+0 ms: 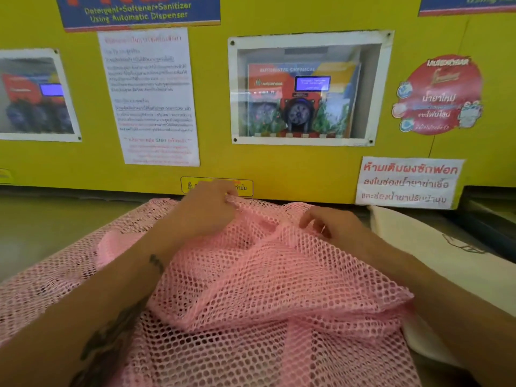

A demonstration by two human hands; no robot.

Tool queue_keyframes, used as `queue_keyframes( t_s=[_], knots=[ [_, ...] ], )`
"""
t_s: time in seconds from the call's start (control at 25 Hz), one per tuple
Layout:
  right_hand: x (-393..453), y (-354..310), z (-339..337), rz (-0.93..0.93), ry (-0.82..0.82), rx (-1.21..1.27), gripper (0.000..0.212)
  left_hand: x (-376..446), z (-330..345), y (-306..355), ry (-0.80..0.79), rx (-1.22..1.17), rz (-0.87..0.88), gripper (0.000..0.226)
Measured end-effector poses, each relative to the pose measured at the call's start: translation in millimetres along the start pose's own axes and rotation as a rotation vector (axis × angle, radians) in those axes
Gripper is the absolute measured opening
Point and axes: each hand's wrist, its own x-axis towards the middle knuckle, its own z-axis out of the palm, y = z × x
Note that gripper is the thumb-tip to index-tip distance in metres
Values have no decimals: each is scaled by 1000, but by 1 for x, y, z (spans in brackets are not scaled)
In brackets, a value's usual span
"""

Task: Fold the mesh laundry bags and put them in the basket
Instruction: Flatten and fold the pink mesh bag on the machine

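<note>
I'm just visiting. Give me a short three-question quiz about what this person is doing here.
1. True or false: the mesh laundry bag is pink.
2. Which hand pinches the bag's far edge against the yellow wall? A) left B) right
3. What lies to the right of the bag?

Key:
1. True.
2. A: the left hand pinches it; the right hand rests on the mesh.
3. A white cloth.

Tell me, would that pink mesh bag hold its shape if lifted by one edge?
Probably not: the pink mesh bag already lies in soft creases. It looks light, being mostly holes. The left hand pinches its edge easily.
</note>
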Motion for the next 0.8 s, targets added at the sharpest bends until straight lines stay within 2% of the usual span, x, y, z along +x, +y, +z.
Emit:
queue_keyframes(
  t_s=[0.08, 0.12, 0.2, 0.24, 0.28, 0.32, 0.4, 0.44, 0.52, 0.56, 0.6, 0.68, 0.76, 0.8],
  knots=[
    [-3, 1, -10, 34, 226, 154, 19, 8, -19, 2, 310, -75, 29, 19],
    [-7, 2, -15, 83, 262, 229, 22, 11, -30, 2, 484, -79, 41, 20],
    [-13, 4, -23, 181, 154, 299, 25, 15, -51, -10, 717, 4, -5, 23],
    [-16, 4, -24, 202, 54, 280, 26, 17, -59, -23, 706, 79, -85, 25],
    [-19, 4, -24, 210, -41, 260, 28, 18, -65, -35, 594, 140, -187, 27],
    [-21, 3, -25, 210, -112, 257, 32, 15, -69, -44, 376, 178, -280, 29],
    [-25, 1, -29, 190, -233, 283, 38, 7, -69, -50, -120, 168, -346, 40],
    [-26, 0, -30, 171, -302, 282, 40, 2, -65, -51, -267, 136, -350, 48],
    [-28, -2, -30, 110, -417, 210, 38, 0, -59, -59, -306, 107, -360, 62],
    [-27, -2, -28, 61, -426, 154, 28, -1, -58, -65, -308, 150, -370, 71],
    [-25, -1, -25, -2, -362, 100, 17, -4, -53, -71, -332, 199, -372, 80],
    [-18, 5, -26, -88, -10, 30, 14, -10, -40, -86, -381, 265, -373, 89],
    [-13, 14, -39, -40, 393, -52, 21, -9, -33, -92, -265, 240, -348, 74],
    [-11, 19, -46, 51, 488, -91, 24, -6, -35, -93, -145, 221, -335, 67]
  ],
)
